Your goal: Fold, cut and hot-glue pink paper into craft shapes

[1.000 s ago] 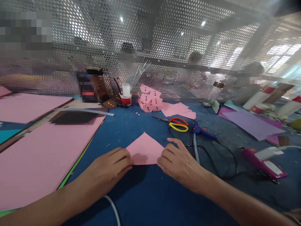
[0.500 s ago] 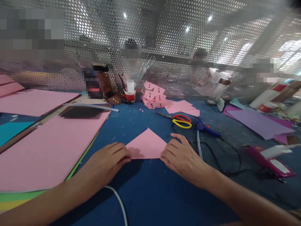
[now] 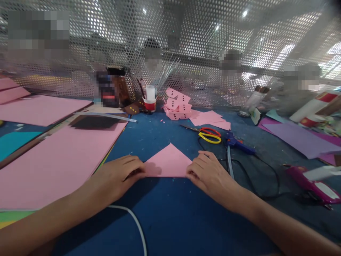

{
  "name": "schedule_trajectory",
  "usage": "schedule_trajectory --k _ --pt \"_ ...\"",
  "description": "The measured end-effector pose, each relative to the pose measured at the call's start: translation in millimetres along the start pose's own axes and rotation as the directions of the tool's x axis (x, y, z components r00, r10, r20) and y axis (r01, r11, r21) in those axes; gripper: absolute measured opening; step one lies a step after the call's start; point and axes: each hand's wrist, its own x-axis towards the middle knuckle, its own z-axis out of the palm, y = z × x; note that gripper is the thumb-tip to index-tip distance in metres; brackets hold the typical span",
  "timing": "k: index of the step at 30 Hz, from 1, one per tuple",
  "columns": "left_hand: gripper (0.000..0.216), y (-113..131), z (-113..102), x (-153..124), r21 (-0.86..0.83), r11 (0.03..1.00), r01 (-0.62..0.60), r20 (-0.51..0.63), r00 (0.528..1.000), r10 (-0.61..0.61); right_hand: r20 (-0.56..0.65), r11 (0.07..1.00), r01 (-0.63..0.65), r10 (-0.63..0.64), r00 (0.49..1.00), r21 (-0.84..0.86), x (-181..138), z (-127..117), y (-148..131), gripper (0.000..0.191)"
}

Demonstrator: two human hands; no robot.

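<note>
A pink sheet of paper (image 3: 169,161), folded into a triangle, lies on the blue table (image 3: 173,217) with its point facing away from me. My left hand (image 3: 124,172) pinches its left corner, fingers closed. At the right corner, my right hand (image 3: 206,170) grips the paper with curled fingers. Beyond the right hand rest scissors (image 3: 210,135) with red and yellow handles and a blue glue gun (image 3: 238,143). The paper's two lower corners are hidden under my fingers.
Large pink sheets (image 3: 64,153) cover the left side. Dotted pink paper pieces (image 3: 177,105) and a red-white cup (image 3: 149,104) stand at the back, before a perforated metal screen (image 3: 197,78). Purple paper (image 3: 303,138) and a magenta glue gun (image 3: 310,183) lie right. A white cable (image 3: 137,220) runs in front.
My right hand's raised index finger has curled in toward the paper. Both hands stay at the triangle's corners. The view has shifted slightly.
</note>
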Motion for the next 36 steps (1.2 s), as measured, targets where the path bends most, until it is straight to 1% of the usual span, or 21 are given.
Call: schedule_trajectory --k 2,6,11,14,19,25,30,33,36 --pt "0.026 -0.1 -2.9 1.5 -0.015 0.999 0.051 0.002 0.999 -0.051 0.015 1.0 -0.02 0.019 1.0 0.02 -0.4 -1.5 0.1 0.019" --pt "0.027 -1.8 -6.7 3.8 -0.065 0.988 0.14 0.043 0.99 -0.137 0.037 0.995 -0.05 0.047 0.998 0.085 -1.8 -3.6 1.3 0.016" --pt "0.028 -5.9 -8.3 6.3 -0.123 0.95 0.287 0.084 0.957 -0.278 0.062 0.994 -0.067 0.062 0.996 0.08 -3.0 -7.7 3.8 0.015" --pt "0.031 -8.9 -9.1 7.5 -0.113 0.939 0.325 0.114 0.943 -0.313 0.084 0.989 -0.103 0.094 0.992 0.11 -2.9 -11.5 5.0 0.013" --pt "0.032 -12.0 -11.6 7.3 -0.114 0.942 0.315 0.123 0.945 -0.302 0.122 0.967 -0.179 0.158 0.98 0.18 -3.9 -15.5 5.3 0.011" --pt "0.031 -12.3 -13.0 6.4 -0.082 0.952 0.293 0.114 0.952 -0.284 0.154 0.952 -0.233 0.204 0.967 0.201 -5.1 -18.6 6.3 0.011" --pt "0.031 -15.3 -13.0 7.1 -0.035 0.958 0.285 0.069 0.957 -0.282 0.138 0.944 -0.256 0.231 0.963 0.207 -7.0 -16.3 10.0 0.007" --pt "0.032 -16.1 -13.1 7.4 -0.024 0.961 0.275 0.074 0.959 -0.273 0.139 0.942 -0.254 0.227 0.964 0.219 -8.4 -14.5 12.6 0.007" --pt "0.028 -14.7 -13.7 7.4 -0.032 0.964 0.265 0.072 0.962 -0.262 0.144 0.943 -0.254 0.227 0.963 0.216 -8.8 -15.1 14.0 0.008"
